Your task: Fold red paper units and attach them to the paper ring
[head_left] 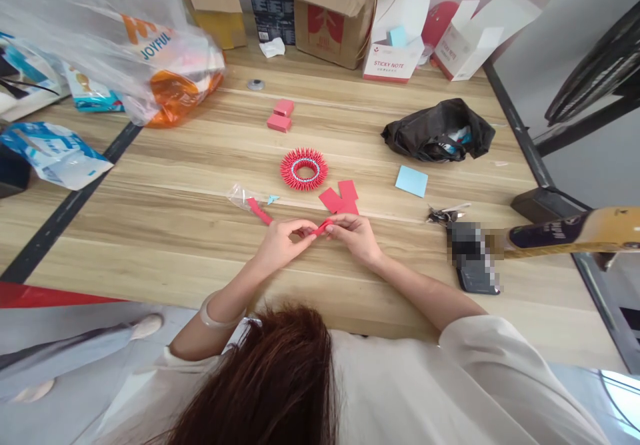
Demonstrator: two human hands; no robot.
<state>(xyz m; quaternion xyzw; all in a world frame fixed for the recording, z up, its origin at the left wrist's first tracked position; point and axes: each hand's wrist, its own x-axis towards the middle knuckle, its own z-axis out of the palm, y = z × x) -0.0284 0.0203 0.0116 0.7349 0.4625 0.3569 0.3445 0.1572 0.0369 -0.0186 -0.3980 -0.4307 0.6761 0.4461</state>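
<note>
Together, left hand (pixel 281 243) and right hand (pixel 359 239) pinch red paper (pixel 321 228) (seemingly folded).

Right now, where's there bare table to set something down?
Bare tabletop shows between the red blocks and the black bag, and from the clear wrapper leftward to the dark strip. It's crowded around the left hand and right hand, which hold folded red paper near loose red pieces, and toward the right, by the keys and yellow tube.

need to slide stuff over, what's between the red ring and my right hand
In the head view, red paper slips lie between the red ring and right hand.
</note>
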